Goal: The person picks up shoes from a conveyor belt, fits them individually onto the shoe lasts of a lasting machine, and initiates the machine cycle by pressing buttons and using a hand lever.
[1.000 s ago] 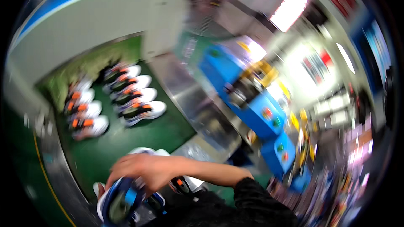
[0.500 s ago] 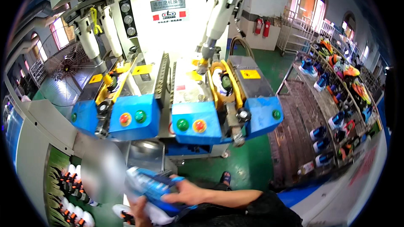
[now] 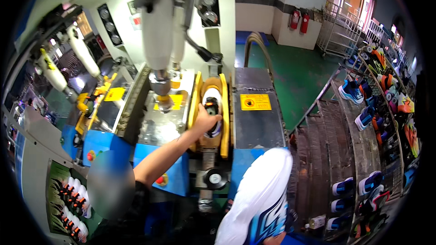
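Observation:
My left hand (image 3: 209, 120) reaches forward into the machine, its fingers closed at the dark ankle opening of a white-soled sports shoe (image 3: 212, 97). That shoe sits between two long yellow pads (image 3: 224, 118), toe away from me. Low at the right, my right hand (image 3: 274, 239) is mostly hidden beneath a blue and white sports shoe (image 3: 261, 190) that it holds up. Its broad white sole faces me, and patterned blue sides show along the right.
White press cylinders (image 3: 159, 31) hang over the machine. A round black knob (image 3: 215, 178) is in front of the pads. A second press station (image 3: 97, 104) stands left. Racks of colourful shoes (image 3: 381, 109) line the right, and several orange-and-white shoes (image 3: 75, 199) lie lower left.
My left hand has let go of the blue shoe and moved forward onto the shoe in the machine. The blue shoe has moved right in my right hand, sole toward me. The view has shifted right.

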A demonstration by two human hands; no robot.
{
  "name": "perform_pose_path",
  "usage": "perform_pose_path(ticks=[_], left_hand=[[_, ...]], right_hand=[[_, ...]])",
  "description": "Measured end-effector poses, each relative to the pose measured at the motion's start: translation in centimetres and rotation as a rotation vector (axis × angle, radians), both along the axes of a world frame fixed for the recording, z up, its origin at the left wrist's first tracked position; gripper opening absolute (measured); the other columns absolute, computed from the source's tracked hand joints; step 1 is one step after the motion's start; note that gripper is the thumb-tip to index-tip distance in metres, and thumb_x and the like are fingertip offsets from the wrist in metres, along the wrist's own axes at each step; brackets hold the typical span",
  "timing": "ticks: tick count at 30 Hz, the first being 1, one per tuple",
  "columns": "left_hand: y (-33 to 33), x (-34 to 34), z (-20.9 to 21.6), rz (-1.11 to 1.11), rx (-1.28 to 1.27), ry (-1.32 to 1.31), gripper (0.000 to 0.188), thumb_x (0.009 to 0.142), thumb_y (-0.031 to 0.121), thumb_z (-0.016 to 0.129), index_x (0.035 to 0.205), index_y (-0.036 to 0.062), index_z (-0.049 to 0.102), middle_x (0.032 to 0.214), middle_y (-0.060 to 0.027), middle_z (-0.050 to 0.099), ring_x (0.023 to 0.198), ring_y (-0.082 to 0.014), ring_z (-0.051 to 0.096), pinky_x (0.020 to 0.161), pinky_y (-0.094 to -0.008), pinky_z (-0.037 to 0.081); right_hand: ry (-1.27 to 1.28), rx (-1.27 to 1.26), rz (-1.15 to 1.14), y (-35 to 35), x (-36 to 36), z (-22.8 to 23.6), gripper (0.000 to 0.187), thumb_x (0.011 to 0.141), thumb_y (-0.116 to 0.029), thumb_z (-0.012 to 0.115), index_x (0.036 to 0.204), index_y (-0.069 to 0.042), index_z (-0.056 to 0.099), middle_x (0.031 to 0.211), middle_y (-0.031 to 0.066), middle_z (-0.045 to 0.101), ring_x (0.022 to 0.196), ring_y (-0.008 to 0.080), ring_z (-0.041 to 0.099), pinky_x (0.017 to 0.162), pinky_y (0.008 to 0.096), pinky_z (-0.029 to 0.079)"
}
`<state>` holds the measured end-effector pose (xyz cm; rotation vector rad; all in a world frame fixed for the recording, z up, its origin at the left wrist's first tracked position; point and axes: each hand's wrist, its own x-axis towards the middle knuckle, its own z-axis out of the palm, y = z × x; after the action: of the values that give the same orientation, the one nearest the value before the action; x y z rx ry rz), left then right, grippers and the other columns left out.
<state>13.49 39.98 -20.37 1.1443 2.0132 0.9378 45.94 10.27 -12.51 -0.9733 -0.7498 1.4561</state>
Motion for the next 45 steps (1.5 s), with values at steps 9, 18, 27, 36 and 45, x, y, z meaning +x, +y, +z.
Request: perform_pose_path(ticks=[9,18,27,36,45], left_hand=[[8.8,1.0,3.0,-0.168,-0.127,0.105,0.070,0.068,0.020,0.079,0.125,-0.0034,0.045,0.115,-0.0203,0.060,0.109,-0.0288,0.060,0.089,-0.0373,0.050],[-23.7,-7.0,14.7,-0.108,-0.040,-0.902,0.090,0.058,0.010,0.081,0.139,0.0025,0.043,0.131,-0.0104,0.054,0.125,-0.0239,0.048,0.108,-0.0371,0.035],[-45.7,-5.3,6.0,0.739,0.699,-1.078,0.080,0.065,0.001,0.066,0.141,-0.0018,0.040,0.127,-0.0198,0.057,0.113,-0.0323,0.060,0.098,-0.0429,0.050],[-46.9,-5.6,3.0,1.091,0.465,-1.029,0.075,0.068,0.002,0.066,0.139,-0.0016,0.042,0.124,-0.0198,0.058,0.112,-0.0319,0.060,0.098,-0.0433,0.050],[-48.9,-9.6,0.0,1.174,0.295,-1.114,0.069,0.071,0.002,0.065,0.137,-0.0014,0.043,0.122,-0.0198,0.059,0.111,-0.0315,0.061,0.097,-0.0438,0.051]], right_hand=[[-0.152,-0.050,-0.095,2.2,0.2,0.0,0.059,0.086,-0.024,0.065,0.135,0.002,0.044,0.127,0.0134,0.057,0.113,0.0250,0.058,0.097,0.0385,0.046],[-0.258,-0.324,0.087,10.3,-6.2,1.4,0.050,0.090,-0.024,0.063,0.131,0.001,0.047,0.122,0.0130,0.060,0.108,0.0250,0.061,0.091,0.0386,0.051],[-1.146,-0.010,0.437,41.8,-22.1,-6.1,0.056,0.088,-0.023,0.067,0.128,0.011,0.047,0.111,0.0191,0.066,0.095,0.0317,0.067,0.085,0.0406,0.054],[-1.439,0.213,0.350,36.6,-25.3,-6.0,0.074,0.083,-0.024,0.071,0.135,0.012,0.033,0.124,0.0362,0.051,0.113,0.0461,0.055,0.098,0.0463,0.046],[-1.332,0.297,0.166,34.1,-25.4,-8.5,0.071,0.084,-0.021,0.067,0.136,0.011,0.030,0.130,0.0344,0.043,0.116,0.0461,0.051,0.099,0.0476,0.044]])
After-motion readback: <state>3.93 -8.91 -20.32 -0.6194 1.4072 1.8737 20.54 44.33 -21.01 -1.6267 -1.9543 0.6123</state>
